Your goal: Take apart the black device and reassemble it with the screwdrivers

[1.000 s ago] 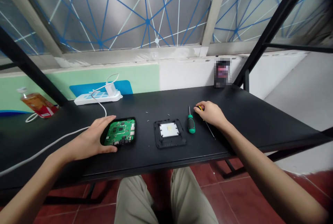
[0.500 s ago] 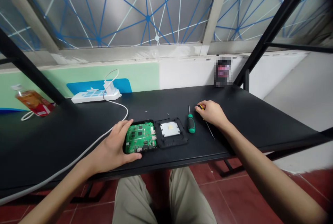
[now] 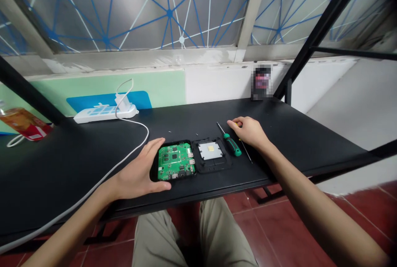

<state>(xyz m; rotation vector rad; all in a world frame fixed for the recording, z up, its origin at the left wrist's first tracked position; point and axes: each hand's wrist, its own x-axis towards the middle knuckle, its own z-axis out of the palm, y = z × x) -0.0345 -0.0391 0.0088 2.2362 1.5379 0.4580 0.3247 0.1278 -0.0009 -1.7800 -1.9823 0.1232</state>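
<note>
Risk: a rightward push from your left hand (image 3: pixel 133 179), its grip spread wide and holding the case of the circuit board (image 3: pixel 169 168), could shove the cover (image 3: pixel 217 164) just right of the board into the green screwdriver (image 3: pixel 232 145), while your right hand (image 3: pixel 250 131) curls around the yellow screwdriver (image 3: pixel 247 151) farther right.

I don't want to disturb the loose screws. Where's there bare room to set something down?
Bare desk lies right of the right hand, and along the back between power strip and blurred upright object. Crowded from left hand to green screwdriver: cased circuit board, black cover, screws behind.
</note>
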